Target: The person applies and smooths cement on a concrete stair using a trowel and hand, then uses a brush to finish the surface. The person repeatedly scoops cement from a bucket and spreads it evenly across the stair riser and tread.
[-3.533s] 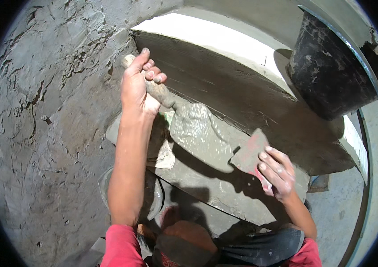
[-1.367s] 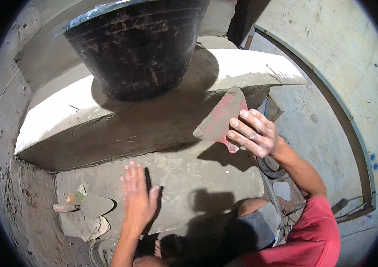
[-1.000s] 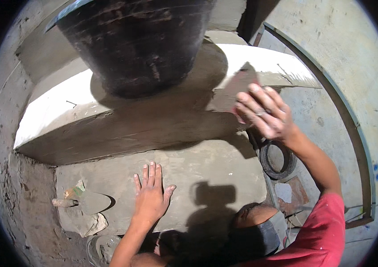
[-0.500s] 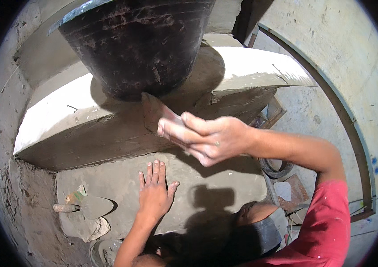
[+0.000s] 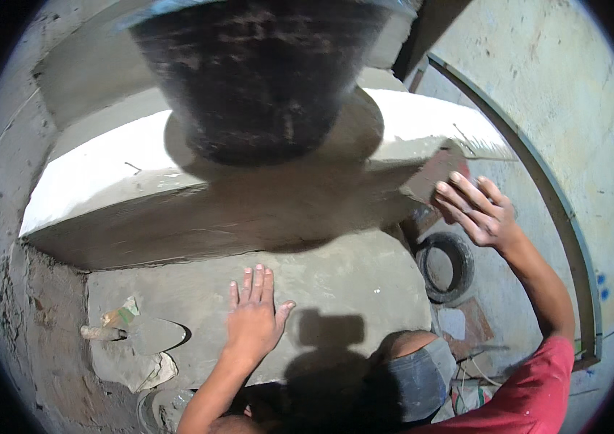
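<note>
Gripped in R hand [image 5: 482,211], fingers over its face, the flat scraper [image 5: 430,176] was nr R end of white-topped ledge [image 5: 104,224]. L hand [image 5: 255,322] lay palm-down on plastered slab [image 5: 365,282], fingers straight, thumb out.

We count two bare hands [image 5: 256,318] [image 5: 482,213] | one flat scraper [image 5: 430,177] | one trowel [image 5: 154,334], left | one black bucket [image 5: 256,87], far | one black ring [image 5: 464,269], right
</note>
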### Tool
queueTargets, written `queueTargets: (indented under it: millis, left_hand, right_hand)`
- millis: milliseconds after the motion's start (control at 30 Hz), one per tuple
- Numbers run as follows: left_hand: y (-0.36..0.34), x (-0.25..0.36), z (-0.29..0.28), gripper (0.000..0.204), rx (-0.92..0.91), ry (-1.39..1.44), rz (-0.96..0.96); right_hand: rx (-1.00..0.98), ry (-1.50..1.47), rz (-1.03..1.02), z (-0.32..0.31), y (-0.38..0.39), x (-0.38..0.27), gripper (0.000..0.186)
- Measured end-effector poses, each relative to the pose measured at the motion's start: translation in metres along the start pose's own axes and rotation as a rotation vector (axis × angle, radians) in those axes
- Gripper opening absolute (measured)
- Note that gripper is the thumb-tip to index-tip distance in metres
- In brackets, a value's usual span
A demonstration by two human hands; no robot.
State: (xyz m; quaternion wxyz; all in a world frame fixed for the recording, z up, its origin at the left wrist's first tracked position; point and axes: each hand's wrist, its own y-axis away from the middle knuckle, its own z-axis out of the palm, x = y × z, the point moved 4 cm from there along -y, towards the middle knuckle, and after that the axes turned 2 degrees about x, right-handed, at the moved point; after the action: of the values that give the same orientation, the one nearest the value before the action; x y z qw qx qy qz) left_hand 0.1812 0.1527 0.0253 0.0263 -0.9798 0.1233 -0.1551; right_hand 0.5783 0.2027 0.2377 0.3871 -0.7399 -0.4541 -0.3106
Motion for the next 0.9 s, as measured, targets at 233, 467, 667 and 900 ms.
queueTargets:
  millis: [233, 467, 667, 900]
  left_hand:
    - [-0.002, 0.002, 0.005, 0.087, -0.037, -0.014, -0.009]
    - [-0.003, 0.002, 0.013, 0.088, -0.026, -0.031, -0.021]
    - [-0.005, -0.001, 0.013, 0.088, -0.062, 0.023, -0.027]
    - [-0.008, 0.001, 0.01, 0.089, -0.065, 0.05, -0.02]
  right_hand:
    - [0.531, -0.301, 0.611, -0.098, -0.074, 0.114, 0.039]
    - [-0.298, -0.771, 0.42, -0.066, -0.336, 0.168, 0.035]
    - [-0.481, -0.813, 0.346, -0.041, -0.357, 0.161, 0.039]
    - [0.067, -1.279, 0.749, -0.051, -0.252, 0.27, 0.027]
